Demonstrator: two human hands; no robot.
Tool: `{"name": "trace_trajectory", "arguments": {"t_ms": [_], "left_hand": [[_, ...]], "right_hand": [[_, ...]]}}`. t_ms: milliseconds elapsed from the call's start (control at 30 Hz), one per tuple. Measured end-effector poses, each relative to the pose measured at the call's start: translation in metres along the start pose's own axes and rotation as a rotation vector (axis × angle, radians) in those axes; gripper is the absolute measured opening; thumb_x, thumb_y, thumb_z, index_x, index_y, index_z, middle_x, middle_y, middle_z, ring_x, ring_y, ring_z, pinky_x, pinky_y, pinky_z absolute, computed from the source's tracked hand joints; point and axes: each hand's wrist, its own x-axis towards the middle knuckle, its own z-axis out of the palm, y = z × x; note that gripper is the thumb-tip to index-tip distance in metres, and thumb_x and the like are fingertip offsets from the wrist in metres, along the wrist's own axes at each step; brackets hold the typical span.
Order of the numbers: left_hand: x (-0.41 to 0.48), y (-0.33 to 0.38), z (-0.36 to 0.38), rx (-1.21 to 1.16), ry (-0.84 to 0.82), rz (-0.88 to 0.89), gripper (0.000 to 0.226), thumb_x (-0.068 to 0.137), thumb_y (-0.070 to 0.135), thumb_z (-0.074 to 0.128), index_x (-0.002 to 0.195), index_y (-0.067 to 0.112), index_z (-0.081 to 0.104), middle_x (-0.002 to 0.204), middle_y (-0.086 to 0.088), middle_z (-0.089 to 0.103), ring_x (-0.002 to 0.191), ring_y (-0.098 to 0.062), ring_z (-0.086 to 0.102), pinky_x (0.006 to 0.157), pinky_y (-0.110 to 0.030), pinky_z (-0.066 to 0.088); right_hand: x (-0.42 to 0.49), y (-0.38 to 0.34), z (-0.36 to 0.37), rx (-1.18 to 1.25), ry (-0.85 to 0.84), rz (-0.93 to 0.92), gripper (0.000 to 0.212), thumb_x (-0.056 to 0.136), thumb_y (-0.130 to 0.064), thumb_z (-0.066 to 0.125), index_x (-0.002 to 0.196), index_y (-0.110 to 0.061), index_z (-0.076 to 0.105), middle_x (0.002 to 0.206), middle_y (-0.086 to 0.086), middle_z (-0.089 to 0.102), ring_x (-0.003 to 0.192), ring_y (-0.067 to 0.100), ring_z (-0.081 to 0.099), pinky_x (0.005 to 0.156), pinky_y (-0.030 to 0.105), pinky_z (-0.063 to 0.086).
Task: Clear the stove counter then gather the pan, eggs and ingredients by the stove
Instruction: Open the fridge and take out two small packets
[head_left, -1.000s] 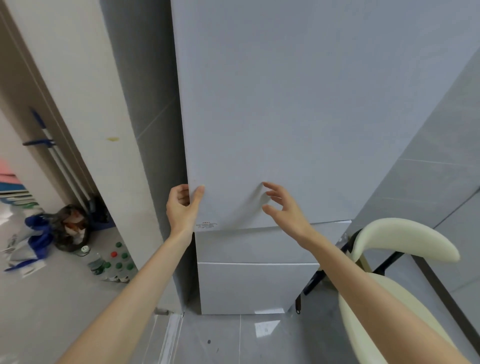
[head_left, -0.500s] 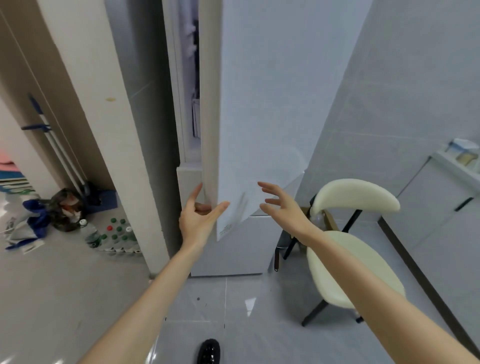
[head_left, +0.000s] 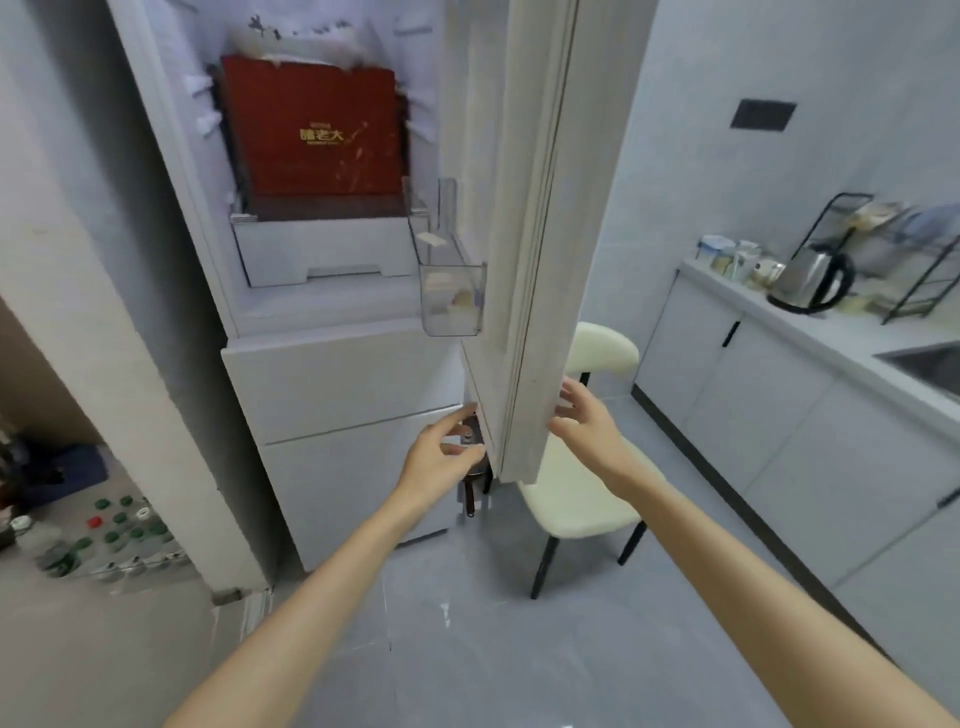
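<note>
The white fridge door (head_left: 524, 260) stands swung wide open, edge-on to me. My left hand (head_left: 441, 457) hovers just left of the door's bottom corner, fingers apart, holding nothing. On the other side of that edge, my right hand (head_left: 587, 426) is open and close to the door. Inside the fridge a large red box (head_left: 317, 140) sits above a white drawer (head_left: 322, 249). A clear door shelf (head_left: 451, 291) holds a few small pale items. No pan or eggs are visible.
A cream chair (head_left: 576, 493) stands right behind the door. A counter (head_left: 831, 332) on the right carries a kettle (head_left: 813, 278), jars, a dish rack (head_left: 904, 244) and a sink. Bottles with green caps (head_left: 109, 535) crowd the floor at left.
The fridge door has swung from shut to wide open, revealing the inside. My left hand has let go of its edge, and both hands now sit lower by the door's bottom corner.
</note>
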Motion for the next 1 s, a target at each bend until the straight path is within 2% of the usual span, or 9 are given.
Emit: {"name": "trace_trajectory", "arguments": {"t_ms": [167,300,467,567,667,767,833,900,1000], "left_hand": [[0.019,0.026,0.026,0.071,-0.144,0.068,0.049,0.089,0.010,0.058,0.133,0.029,0.051,0.104,0.009,0.059,0.082,-0.004,0.056,0.068,-0.003,0.043],[0.042,0.051,0.036,0.108,-0.235,0.150,0.047,0.090,0.012,0.056,0.135,0.025,0.050,0.111,0.004,0.061,0.084,-0.009,0.057,0.075,-0.014,0.047],[0.070,0.080,0.037,0.124,-0.234,0.286,0.039,0.094,0.016,0.055,0.131,0.029,0.051,0.110,0.006,0.060,0.096,-0.015,0.057,0.068,-0.003,0.045],[0.080,0.099,0.033,0.079,-0.225,0.354,0.038,0.095,0.020,0.055,0.128,0.034,0.046,0.106,0.009,0.061,0.095,-0.011,0.056,0.070,-0.001,0.042],[0.092,0.122,0.021,0.086,-0.170,0.474,0.032,0.094,0.023,0.056,0.121,0.038,0.048,0.096,0.014,0.059,0.086,-0.001,0.057,0.070,-0.006,0.044],[0.116,0.145,0.004,0.079,-0.055,0.620,0.025,0.093,0.020,0.058,0.117,0.028,0.056,0.087,0.009,0.058,0.075,0.004,0.054,0.067,-0.006,0.042],[0.138,0.159,-0.008,0.087,0.004,0.684,0.023,0.092,0.016,0.057,0.114,0.025,0.059,0.088,0.005,0.057,0.074,0.001,0.053,0.066,-0.006,0.041],[0.165,0.168,-0.018,0.169,0.034,0.709,0.021,0.092,0.017,0.057,0.111,0.025,0.061,0.094,0.005,0.057,0.083,-0.003,0.053,0.075,-0.011,0.042],[0.209,0.171,-0.029,0.407,-0.012,0.717,0.023,0.094,0.022,0.053,0.114,0.023,0.064,0.108,0.002,0.061,0.103,-0.018,0.054,0.093,-0.030,0.042]], "right_hand": [[0.010,0.009,-0.045,-0.021,0.145,0.143,0.059,0.087,0.000,0.056,0.138,-0.016,0.034,0.126,0.000,0.051,0.115,0.019,0.051,0.096,0.033,0.043],[0.025,0.015,-0.074,-0.011,0.254,0.219,0.064,0.086,-0.005,0.059,0.141,-0.016,0.028,0.134,0.006,0.049,0.121,0.025,0.049,0.105,0.043,0.041],[0.041,0.028,-0.098,0.001,0.343,0.270,0.082,0.083,-0.008,0.061,0.151,-0.020,0.015,0.156,0.003,0.024,0.139,0.026,0.032,0.112,0.048,0.034],[0.046,0.028,-0.102,0.003,0.425,0.292,0.076,0.085,-0.010,0.058,0.150,-0.022,0.019,0.154,0.004,0.028,0.136,0.027,0.036,0.109,0.049,0.037],[0.041,0.001,-0.089,-0.057,0.621,0.185,0.062,0.088,-0.009,0.054,0.143,-0.019,0.028,0.140,0.006,0.039,0.122,0.024,0.047,0.103,0.045,0.043],[0.041,-0.049,-0.075,-0.125,0.783,-0.124,0.041,0.089,-0.004,0.054,0.126,-0.016,0.043,0.117,0.006,0.047,0.100,0.018,0.051,0.087,0.029,0.047],[0.045,-0.089,-0.068,-0.191,0.774,-0.321,0.032,0.088,-0.002,0.055,0.115,-0.019,0.051,0.108,0.005,0.053,0.091,0.017,0.054,0.076,0.020,0.047],[0.058,-0.121,-0.067,-0.333,0.715,-0.438,0.028,0.086,0.001,0.055,0.105,-0.019,0.059,0.099,0.002,0.059,0.083,0.014,0.057,0.071,0.017,0.047],[0.095,-0.153,-0.075,-0.603,0.452,-0.367,0.027,0.085,0.001,0.053,0.101,-0.017,0.066,0.094,-0.001,0.066,0.075,0.015,0.059,0.073,0.022,0.048]]}}
